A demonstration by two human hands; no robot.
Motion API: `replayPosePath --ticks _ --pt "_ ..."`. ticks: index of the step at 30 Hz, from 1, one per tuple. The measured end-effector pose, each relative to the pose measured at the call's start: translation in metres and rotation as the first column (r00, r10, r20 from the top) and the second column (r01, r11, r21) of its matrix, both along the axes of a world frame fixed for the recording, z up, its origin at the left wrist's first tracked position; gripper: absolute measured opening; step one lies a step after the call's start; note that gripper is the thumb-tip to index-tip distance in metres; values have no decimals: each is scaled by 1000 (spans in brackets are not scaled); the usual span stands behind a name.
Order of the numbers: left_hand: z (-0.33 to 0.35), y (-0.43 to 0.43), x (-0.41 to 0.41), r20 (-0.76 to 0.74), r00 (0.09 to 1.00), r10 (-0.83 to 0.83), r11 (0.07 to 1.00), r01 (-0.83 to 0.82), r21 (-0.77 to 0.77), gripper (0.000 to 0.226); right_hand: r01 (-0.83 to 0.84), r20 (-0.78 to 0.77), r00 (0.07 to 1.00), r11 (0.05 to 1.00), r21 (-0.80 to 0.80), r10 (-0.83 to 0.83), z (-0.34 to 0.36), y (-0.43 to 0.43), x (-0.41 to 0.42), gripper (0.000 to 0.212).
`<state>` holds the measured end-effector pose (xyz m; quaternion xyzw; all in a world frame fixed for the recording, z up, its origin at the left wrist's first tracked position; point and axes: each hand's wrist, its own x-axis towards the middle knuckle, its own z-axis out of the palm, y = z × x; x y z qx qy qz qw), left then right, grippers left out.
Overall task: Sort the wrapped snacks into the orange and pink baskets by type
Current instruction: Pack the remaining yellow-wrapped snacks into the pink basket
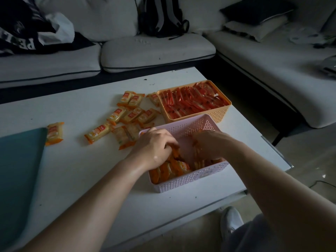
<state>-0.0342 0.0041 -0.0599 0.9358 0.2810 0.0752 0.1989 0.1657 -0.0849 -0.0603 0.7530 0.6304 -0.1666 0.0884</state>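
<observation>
Both my hands reach into the pink basket [190, 180] at the table's near right. My left hand [154, 148] curls its fingers around yellow-orange wrapped snacks [172, 168] standing in a row in the basket. My right hand [209, 144] is inside too, fingers bent down among the same snacks at the basket's right side. Behind it, the orange basket [221, 113] is filled with red wrapped snacks [192, 100]. Several loose yellow snacks [131, 115] lie on the white table [81, 170] left of the baskets, and one more yellow snack [54, 133] lies apart at the left.
A teal mat [16, 175] covers the table's near left corner. A grey sofa [145, 51] runs behind and to the right of the table, with a black backpack [161, 17] and dark clothing [21, 28] on it. My white shoe [231, 220] shows below the table edge.
</observation>
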Motion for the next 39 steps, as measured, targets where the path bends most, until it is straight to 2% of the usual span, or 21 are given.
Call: replayPosePath --ticks 3,5,8,11,15,19,22,24,27,30,33,34,35,37,39 --pt "-1 0 1 3 1000 -1 1000 1 8 39 40 -163 986 997 68 -28 9 0 9 39" --pt "-1 1 1 13 1000 9 999 -9 33 39 96 -250 967 972 214 -41 20 0 11 26" --pt "1 1 0 77 996 44 999 -43 -7 37 227 -328 941 879 419 -87 29 3 5 16" --pt "1 2 0 107 992 64 997 -60 -43 37 286 -354 929 815 504 -107 22 12 -10 11" --pt "-2 6 0 89 993 83 994 -76 -81 33 414 -459 872 759 503 -171 13 24 -21 9" --pt "-4 10 1 99 991 94 993 -86 -87 32 448 -496 848 751 485 -186 13 29 -15 24" --pt "-5 9 3 203 967 157 986 -143 -82 28 401 -477 867 772 494 -145 21 27 -9 29" --pt "-4 9 6 307 928 213 975 -183 -122 39 360 -463 881 774 521 -98 26 24 -7 30" --pt "2 8 11 420 882 213 965 -123 -231 55 323 -479 877 771 550 -25 35 24 -6 39" --pt "5 5 18 471 857 207 949 -59 -310 51 380 -609 792 746 547 42 42 21 -9 45" --pt "4 6 23 511 818 265 928 -73 -365 37 509 -748 661 698 505 59 42 20 -14 30" --pt "5 6 24 523 798 299 917 -88 -389 31 541 -760 649 683 491 33 41 21 -15 24" --pt "4 7 25 526 781 337 903 -110 -416 26 555 -733 680 665 500 -17 38 21 -16 20" --pt "4 8 25 517 755 403 886 -179 -428 20 518 -580 799 673 528 -159 35 21 -17 20" --pt "2 8 25 511 733 449 872 -237 -428 19 516 -538 806 739 432 -248 33 21 -21 31"
